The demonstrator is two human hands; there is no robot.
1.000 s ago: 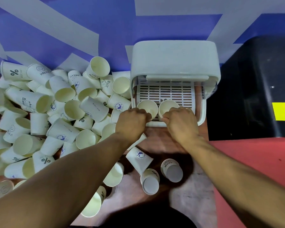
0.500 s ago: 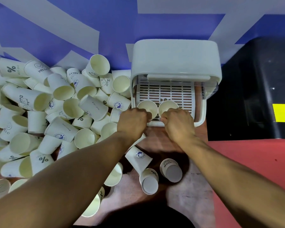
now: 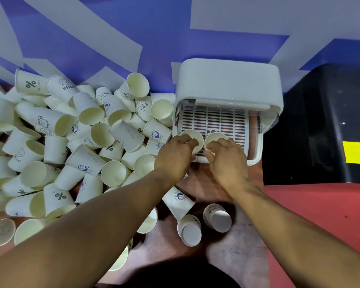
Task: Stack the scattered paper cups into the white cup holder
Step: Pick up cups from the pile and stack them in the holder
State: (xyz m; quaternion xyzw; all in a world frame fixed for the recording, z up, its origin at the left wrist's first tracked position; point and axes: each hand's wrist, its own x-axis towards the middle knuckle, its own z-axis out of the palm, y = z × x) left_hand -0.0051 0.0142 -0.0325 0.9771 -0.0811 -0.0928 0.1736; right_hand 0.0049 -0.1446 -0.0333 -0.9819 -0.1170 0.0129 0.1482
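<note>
The white cup holder (image 3: 229, 84) stands against the blue wall with its slotted floor showing under the raised lid. Two cream paper cups stand upright side by side at its front edge. My left hand (image 3: 175, 156) grips the left cup (image 3: 192, 134), fingers over the near rim and thumb below. My right hand (image 3: 227, 161) holds the right cup (image 3: 215, 137) the same way. Both cup bodies are hidden behind my hands. A big heap of scattered paper cups (image 3: 71, 142) lies to the left of the holder.
Three loose cups lie on the brown table below my hands: one on its side (image 3: 180, 201) and two showing their bases (image 3: 190, 230) (image 3: 217, 218). A black box (image 3: 324, 125) with a yellow label stands right of the holder. A red surface (image 3: 320, 204) lies in front of it.
Both hands stay on the two cups at the holder's front. Their fingers have loosened a little from the tight fists seen earlier. The cups have not visibly moved.
</note>
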